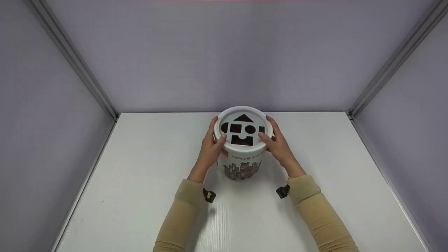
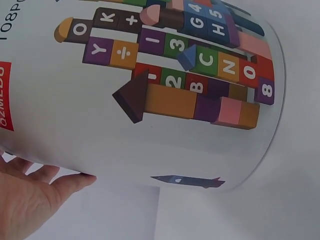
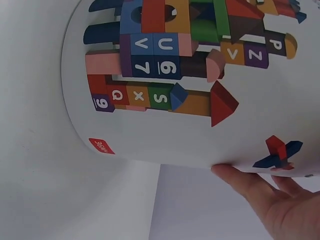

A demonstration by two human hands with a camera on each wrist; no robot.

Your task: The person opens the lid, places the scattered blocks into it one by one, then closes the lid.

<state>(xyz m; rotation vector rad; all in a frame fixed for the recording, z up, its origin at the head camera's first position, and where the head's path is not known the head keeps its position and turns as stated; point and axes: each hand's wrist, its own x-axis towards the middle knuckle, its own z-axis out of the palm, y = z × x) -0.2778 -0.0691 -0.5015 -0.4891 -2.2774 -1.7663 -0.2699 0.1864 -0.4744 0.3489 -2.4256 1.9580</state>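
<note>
A white toy-block bucket (image 2: 165, 150) with a white lid (image 1: 244, 143) stands upright on the table, printed with pictures of coloured letter and number blocks. Cut through the lid are several dark shaped holes, among them a triangle, a square and a circle. My left hand (image 1: 211, 147) grips the bucket's left side at the top, its thumb over the lid's rim. On the other side my right hand (image 1: 280, 147) holds it the same way, thumb reaching onto the lid beside a hole. In both wrist views fingers lie against the bucket's wall.
The white table (image 1: 147, 168) runs back to a pale wall (image 1: 182, 56) close behind the bucket. More pale panels enclose it left and right, with metal posts (image 1: 385, 59) at the back corners. Each sleeve cuff carries a small black device (image 1: 282, 191) at the wrist.
</note>
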